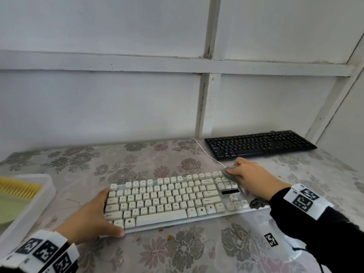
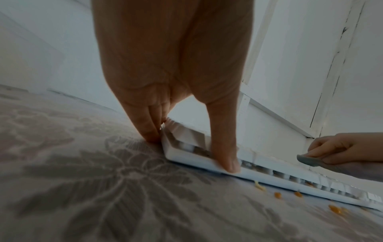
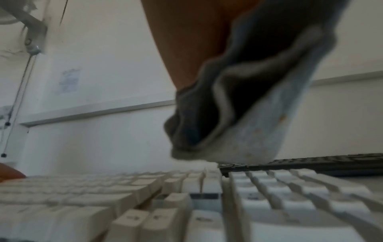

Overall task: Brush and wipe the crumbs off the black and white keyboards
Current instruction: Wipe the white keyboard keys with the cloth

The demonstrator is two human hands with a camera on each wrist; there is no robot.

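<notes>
Left hand (image 1: pixel 92 215), thumb and straight fingers bracing white keyboard (image 1: pixel 167 200) at its left end; right hand (image 1: pixel 250 179) curled round grey cloth (image 1: pixel 229 172) at its far-right corner; black keyboard (image 1: pixel 260 144) beyond; advised: short, light strokes toward front-edge crumbs (image 1: pixel 169 237).

Soft, even daylight fills my head view, with wide-angle bending at its edges. My left wrist view is dimmer and smeared. My right wrist view is dim, its grey cloth (image 3: pixel 238 114) blurred.
</notes>
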